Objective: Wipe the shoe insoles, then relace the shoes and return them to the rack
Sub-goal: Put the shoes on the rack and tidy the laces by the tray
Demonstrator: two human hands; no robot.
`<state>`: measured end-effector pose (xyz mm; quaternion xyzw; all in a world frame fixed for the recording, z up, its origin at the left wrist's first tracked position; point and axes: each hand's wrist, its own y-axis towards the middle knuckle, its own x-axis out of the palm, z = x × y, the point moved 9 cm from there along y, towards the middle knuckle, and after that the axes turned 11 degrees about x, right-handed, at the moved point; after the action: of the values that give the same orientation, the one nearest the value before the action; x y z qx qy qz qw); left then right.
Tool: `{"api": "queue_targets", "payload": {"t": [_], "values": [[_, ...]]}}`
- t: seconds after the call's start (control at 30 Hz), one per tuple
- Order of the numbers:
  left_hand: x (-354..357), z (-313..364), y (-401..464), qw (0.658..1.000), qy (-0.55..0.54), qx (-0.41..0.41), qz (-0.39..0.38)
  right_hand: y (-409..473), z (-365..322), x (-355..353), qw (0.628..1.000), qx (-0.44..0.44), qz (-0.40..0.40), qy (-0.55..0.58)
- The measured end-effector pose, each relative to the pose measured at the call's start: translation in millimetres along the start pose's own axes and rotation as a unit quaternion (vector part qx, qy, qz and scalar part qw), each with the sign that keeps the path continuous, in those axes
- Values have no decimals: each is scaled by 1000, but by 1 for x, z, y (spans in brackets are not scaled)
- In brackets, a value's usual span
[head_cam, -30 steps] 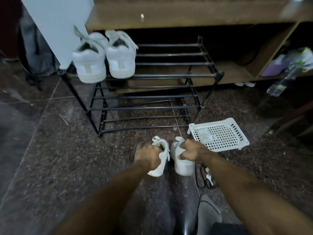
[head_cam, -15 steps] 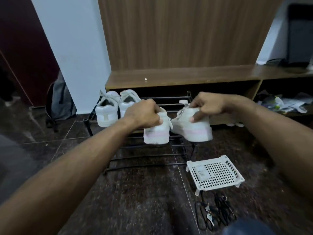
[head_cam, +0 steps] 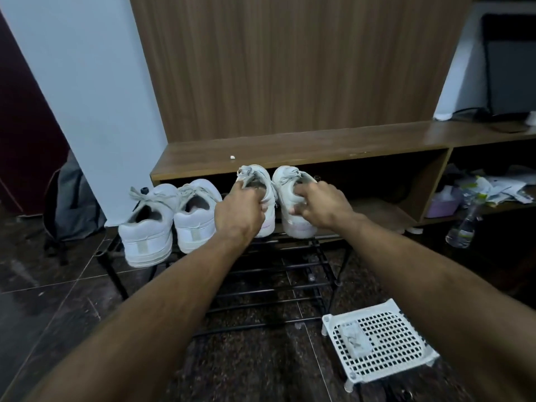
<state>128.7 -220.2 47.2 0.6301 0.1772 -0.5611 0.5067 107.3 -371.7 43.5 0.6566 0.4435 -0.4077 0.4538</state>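
The black metal shoe rack (head_cam: 261, 274) stood on the dark tiled floor (head_cam: 52, 300), directly in front of a low wooden bench (head_cam: 319, 146) with open compartments beneath. Four white sneakers sat on the top tier, heels toward the camera.

The left hand (head_cam: 239, 210) gripped the third sneaker (head_cam: 262, 181) at its heel collar, fingers curled into the opening and thumb against the back of the heel. The right hand (head_cam: 320, 203) held the fourth sneaker (head_cam: 293, 192) in the same manner, with fingers hooked over the collar and the thumb pressed on the heel. Both sneakers were laced, stood upright and touched each other side by side. Whether their soles rested fully on the rack bars could not be determined, as the hands and wrists hid the contact line.

At 9 o'clock from the held pair, the first sneaker (head_cam: 148, 230) and the second sneaker (head_cam: 197, 216) stood untouched, just beside each other.

At 5 o'clock from the rack, a white perforated plastic tray (head_cam: 385, 340) lay on the floor, carrying a small pale cloth or sponge (head_cam: 355, 340). A clear plastic bottle (head_cam: 464, 227) stood at 3 o'clock, near the bench end. A grey backpack (head_cam: 72, 204) leaned against the white wall at 9 o'clock.
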Motion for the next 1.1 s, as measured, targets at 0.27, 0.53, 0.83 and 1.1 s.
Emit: {"api": "queue_targets", "payload": {"t": [0.27, 0.53, 0.83, 1.1], "values": [[54, -17, 14, 999, 12, -7, -34, 40, 12, 55, 1000, -2, -14, 8], [62, -18, 19, 998, -2, 11, -63, 40, 8, 62, 999, -23, -34, -18], [49, 17, -34, 992, -57, 110, -8, -22, 42, 38, 997, 6, -11, 77], [112, 90, -133, 958, -136, 110, -229, -140, 113, 59, 979, 80, -183, 35]]}}
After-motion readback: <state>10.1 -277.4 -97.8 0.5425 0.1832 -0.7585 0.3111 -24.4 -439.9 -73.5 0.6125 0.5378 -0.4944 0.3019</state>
